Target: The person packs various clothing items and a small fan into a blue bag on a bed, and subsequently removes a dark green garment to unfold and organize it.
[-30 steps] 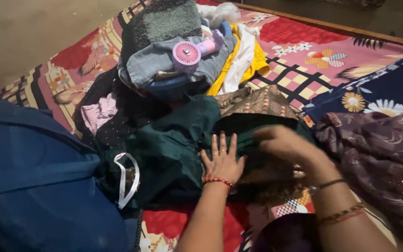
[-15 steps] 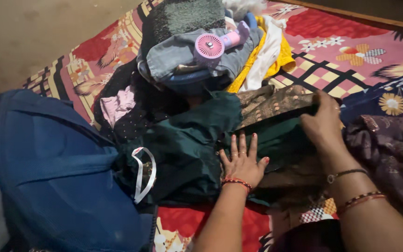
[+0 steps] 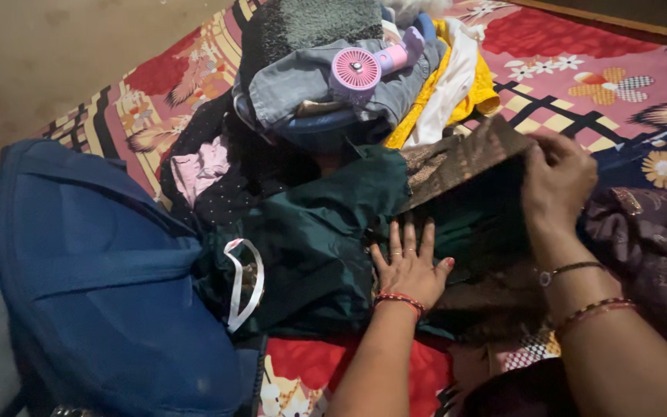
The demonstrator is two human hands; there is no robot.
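A dark green garment (image 3: 318, 239) with a brown patterned border (image 3: 457, 158) lies on the flowered bed sheet (image 3: 550, 69). My left hand (image 3: 411, 266) presses flat on the green cloth, fingers spread, with rings and a red bangle at the wrist. My right hand (image 3: 557, 181) grips the far right corner of the brown border and holds it lifted off the cloth below. A white ribbon loop (image 3: 241, 282) hangs at the garment's left edge.
A blue bag (image 3: 94, 270) fills the left. Behind the garment is a heap of clothes (image 3: 310, 85) with a pink hand fan (image 3: 357, 69) on top, plus yellow and white cloth (image 3: 445, 81). A purple patterned fabric (image 3: 650, 247) lies at right.
My right hand moved from the garment's near side to its far right corner, took hold of the brown border and raised it. My left hand stayed pressed on the cloth.
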